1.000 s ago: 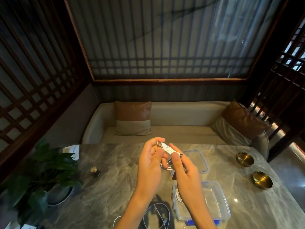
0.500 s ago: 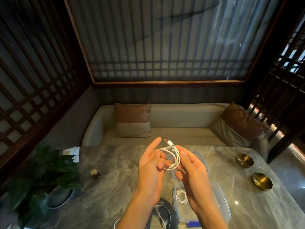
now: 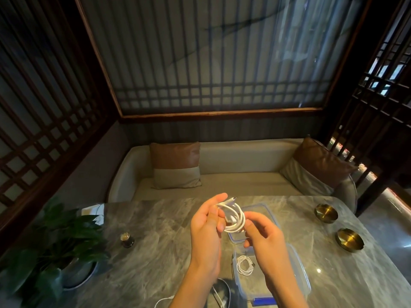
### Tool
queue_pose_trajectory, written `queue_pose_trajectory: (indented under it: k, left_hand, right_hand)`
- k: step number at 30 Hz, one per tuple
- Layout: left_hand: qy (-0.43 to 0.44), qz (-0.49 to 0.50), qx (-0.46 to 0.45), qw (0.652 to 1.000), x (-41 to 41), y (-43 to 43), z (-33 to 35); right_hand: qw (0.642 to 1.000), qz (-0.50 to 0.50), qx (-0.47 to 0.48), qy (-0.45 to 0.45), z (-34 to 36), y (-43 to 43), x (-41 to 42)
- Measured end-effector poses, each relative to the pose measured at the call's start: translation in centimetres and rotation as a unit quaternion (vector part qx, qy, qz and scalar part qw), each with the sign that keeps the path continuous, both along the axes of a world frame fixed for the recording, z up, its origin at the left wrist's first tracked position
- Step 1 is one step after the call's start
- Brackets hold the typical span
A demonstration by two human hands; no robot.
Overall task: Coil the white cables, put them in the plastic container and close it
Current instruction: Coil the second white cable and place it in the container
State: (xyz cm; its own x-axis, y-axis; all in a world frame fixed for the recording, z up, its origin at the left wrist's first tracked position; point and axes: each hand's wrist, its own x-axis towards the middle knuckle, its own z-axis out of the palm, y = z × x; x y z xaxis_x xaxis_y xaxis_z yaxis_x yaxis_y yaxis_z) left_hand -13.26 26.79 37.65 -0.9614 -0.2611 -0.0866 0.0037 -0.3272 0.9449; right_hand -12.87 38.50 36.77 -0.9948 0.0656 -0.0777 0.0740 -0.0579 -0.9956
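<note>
A coiled white cable (image 3: 234,220) is held up over the marble table between both hands. My left hand (image 3: 208,227) pinches its left side, with the plug end sticking up past my fingers. On the coil's right side rest the fingertips of my right hand (image 3: 263,237). Below them the clear plastic container (image 3: 300,276) stands open with another coiled white cable (image 3: 244,264) inside. Its lid (image 3: 265,210) lies flat just behind. Loose white cable (image 3: 219,295) lies on the table at the near edge, partly hidden by my left forearm.
A potted plant (image 3: 51,245) stands at the left of the marble table (image 3: 155,252), with a small dark bottle (image 3: 126,238) beside it. Two brass dishes (image 3: 325,212) (image 3: 349,240) sit at the right. A bench with cushions runs behind the table.
The cable went from being wound between my fingers to a finished loop. Both hands have dropped slightly and the coil in the container has come into view.
</note>
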Motion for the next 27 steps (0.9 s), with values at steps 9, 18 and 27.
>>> queue_pose_trajectory:
  k: [9,18,27]
  left_hand:
    - [-0.021,0.046,-0.083,0.995,0.3,0.3,0.0]
    - [0.028,0.036,-0.142,0.989,1.0,1.2,0.3]
    - [0.071,-0.022,-0.160,0.984,0.8,-0.2,0.1]
  right_hand:
    - [0.997,0.042,-0.062,0.010,1.2,0.6,0.4]
    - [0.978,-0.067,0.146,0.131,0.8,-1.4,0.4]
    - [0.991,-0.020,0.057,0.122,1.4,-0.4,-0.5]
